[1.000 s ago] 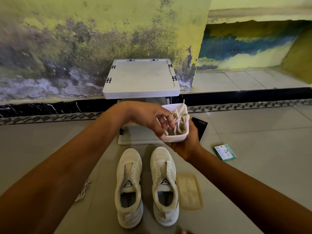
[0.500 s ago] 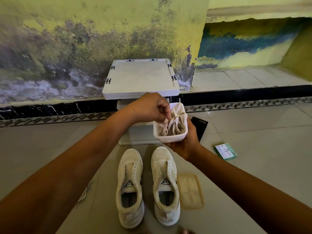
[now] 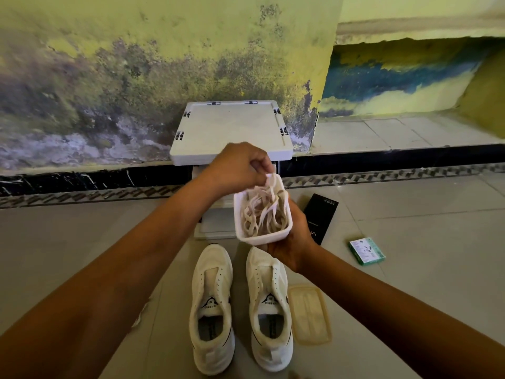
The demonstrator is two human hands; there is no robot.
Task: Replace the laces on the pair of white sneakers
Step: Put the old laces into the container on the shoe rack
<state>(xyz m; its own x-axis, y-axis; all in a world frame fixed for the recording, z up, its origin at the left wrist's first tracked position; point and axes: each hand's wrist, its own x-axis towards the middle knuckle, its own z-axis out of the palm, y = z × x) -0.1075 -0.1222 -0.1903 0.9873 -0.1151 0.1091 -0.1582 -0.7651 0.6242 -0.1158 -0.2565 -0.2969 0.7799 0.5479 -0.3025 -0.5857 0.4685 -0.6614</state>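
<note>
Two white sneakers without laces stand side by side on the tiled floor, the left sneaker (image 3: 212,302) and the right sneaker (image 3: 269,305), toes pointing away from me. Above them my right hand (image 3: 293,242) grips a white plastic tub (image 3: 263,236) from below. Pale flat laces (image 3: 263,212) lie tangled in the tub. My left hand (image 3: 240,166) is over the tub's far rim and pinches some lace strands, pulling them up out of it.
A translucent tub lid (image 3: 310,314) lies right of the sneakers. A black box (image 3: 322,214) and a small green box (image 3: 367,250) lie further right. A white folding stool (image 3: 232,132) stands against the stained wall. A loose old lace (image 3: 140,315) shows under my left forearm.
My left hand has risen from inside the tub to above its far rim, drawing lace strands up with it. The tub has tilted slightly in my right hand.
</note>
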